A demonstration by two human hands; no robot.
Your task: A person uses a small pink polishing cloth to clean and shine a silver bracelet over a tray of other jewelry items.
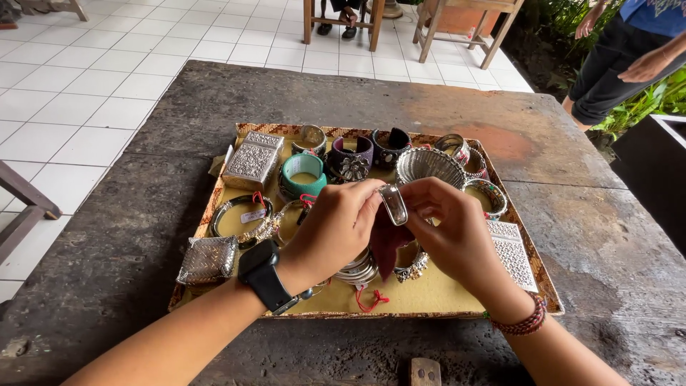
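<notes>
My left hand (334,230) and my right hand (451,230) meet above a flat woven tray (532,275) lined in yellow. Both pinch a silver bangle (394,204) held upright between the fingertips. A dark red cloth (388,243) hangs under the bangle, against my right palm. A black watch sits on my left wrist, a beaded bracelet on my right. Beneath my hands lie stacked silver bangles (361,270) with a red string tag, partly hidden.
The tray rests on a dark weathered table (214,93). It holds an embossed silver box (251,161), a teal cuff (303,174), a purple cuff with a flower (351,160), a silver basket bowl (429,165), a woven silver purse (208,259). A person (629,57) stands at the far right.
</notes>
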